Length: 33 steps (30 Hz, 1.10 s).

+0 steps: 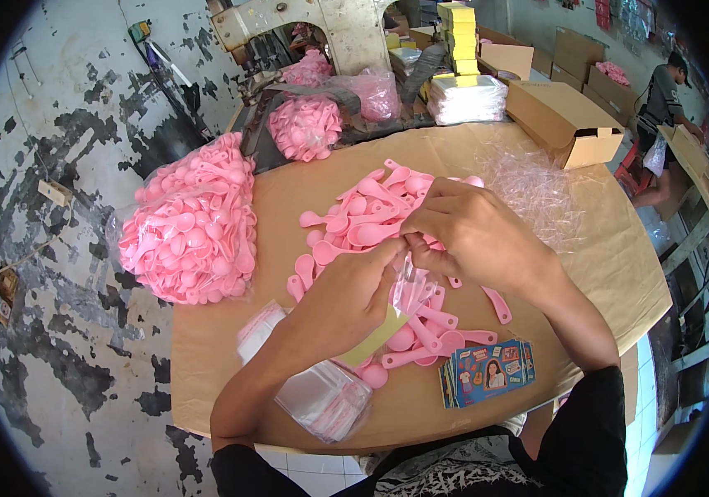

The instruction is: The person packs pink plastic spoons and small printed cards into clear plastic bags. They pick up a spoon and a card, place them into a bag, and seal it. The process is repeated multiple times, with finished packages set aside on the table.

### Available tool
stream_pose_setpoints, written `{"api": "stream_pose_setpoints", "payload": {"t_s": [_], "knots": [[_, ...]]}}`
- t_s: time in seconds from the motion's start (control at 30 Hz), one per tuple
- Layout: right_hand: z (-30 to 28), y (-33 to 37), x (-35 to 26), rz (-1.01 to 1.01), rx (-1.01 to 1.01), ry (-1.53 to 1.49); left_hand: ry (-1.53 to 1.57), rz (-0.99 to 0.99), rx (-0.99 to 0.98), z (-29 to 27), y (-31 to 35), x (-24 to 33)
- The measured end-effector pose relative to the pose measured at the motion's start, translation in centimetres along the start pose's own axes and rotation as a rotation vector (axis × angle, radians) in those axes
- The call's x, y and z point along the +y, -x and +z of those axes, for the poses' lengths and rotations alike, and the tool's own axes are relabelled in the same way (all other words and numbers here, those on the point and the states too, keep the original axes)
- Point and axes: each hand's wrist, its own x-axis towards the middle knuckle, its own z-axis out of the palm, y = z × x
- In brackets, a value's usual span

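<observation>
My left hand (356, 283) and my right hand (477, 234) meet above the middle of the table, both pinching the top edge of a small clear plastic bag (409, 282). Pink shows through the bag, and a yellow-green card (376, 338) hangs below my left hand, seemingly within it; the overlap hides how they fit. Behind and beneath my hands lie loose pink measuring spoons (371, 207). Right of the nearer spoons is a stack of blue printed cards (493, 374). Flat clear bags (325, 402) lie under my left forearm.
A large bag of pink spoons (193, 224) leans at the table's left edge. Another spoon bag (305, 128) sits behind. Clear plastic strips (536, 195) and a cardboard box (565, 124) are at right. Yellow boxes (459, 41) stand stacked at the back. A person (660, 116) works far right.
</observation>
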Motion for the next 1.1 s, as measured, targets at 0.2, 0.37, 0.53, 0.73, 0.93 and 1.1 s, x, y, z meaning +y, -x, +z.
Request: {"api": "stream_pose_setpoints", "payload": {"t_s": [0.2,0.37,0.53,0.73,0.93,1.1], "knots": [[-2.9,-0.4,0.4,0.324,0.229,-0.370,0.150,0.172,0.087,0.7,0.6,0.2],[-5.3,-0.2,-0.4,-0.073,0.170,-0.164,0.143,0.034,0.036,-0.6,0.6,1.7],[-3.1,-0.2,-1.5,-0.048,0.118,-0.072,0.149,0.083,0.079,-0.2,0.7,1.8],[-2.4,0.3,-1.4,-0.041,0.029,-0.046,0.041,0.097,0.056,-0.3,0.7,1.5],[-2.2,0.4,-0.9,-0.004,-0.055,-0.087,-0.068,0.212,0.044,0.2,0.6,0.0],[-2.0,0.3,-0.9,0.102,0.040,-0.170,-0.031,0.149,0.019,-0.4,0.5,1.4]]}}
